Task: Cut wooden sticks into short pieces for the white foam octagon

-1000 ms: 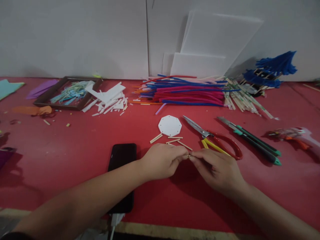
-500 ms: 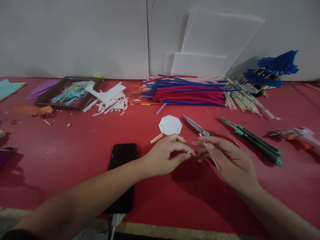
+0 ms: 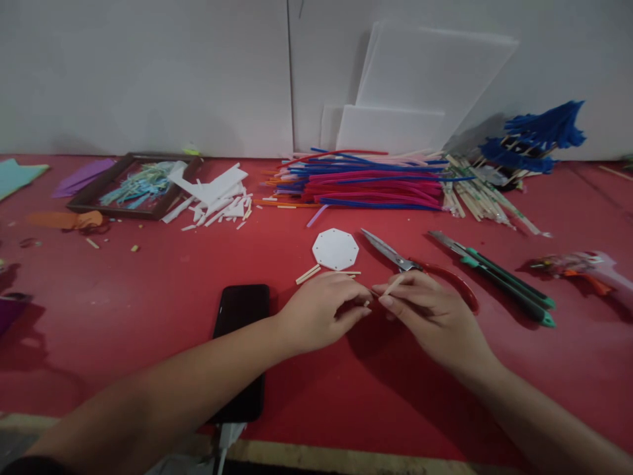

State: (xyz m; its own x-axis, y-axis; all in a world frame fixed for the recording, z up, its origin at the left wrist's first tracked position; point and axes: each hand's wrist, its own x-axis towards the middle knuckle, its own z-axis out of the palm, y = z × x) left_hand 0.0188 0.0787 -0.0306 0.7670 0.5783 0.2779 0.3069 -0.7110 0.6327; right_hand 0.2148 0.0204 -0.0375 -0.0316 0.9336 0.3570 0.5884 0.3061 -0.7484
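Over the middle of the red table, my left hand [image 3: 324,310] has thumb and fingers closed on a small pale stick [image 3: 366,304], of which only the tip shows. Close on its right, my right hand [image 3: 435,313] pinches another thin wooden stick [image 3: 394,285], tilted up to the right. The fingertips of both hands nearly meet. Just beyond them lies a white octagonal disc [image 3: 335,249] with small holes near its edge. Short wooden sticks [image 3: 308,274] rest by its lower left edge, and more are partly hidden behind my left hand.
Scissors [image 3: 390,249], cutters [image 3: 499,280] and a glue gun [image 3: 578,265] lie right. A black phone [image 3: 242,343] is under my left forearm. Behind are a pipe cleaner pile [image 3: 376,181], white scraps [image 3: 222,191], a brown frame [image 3: 119,212] and bundled sticks [image 3: 482,194].
My right hand has moved left to my left hand, and the stick in it now slants the other way. My left hand has shifted slightly left.
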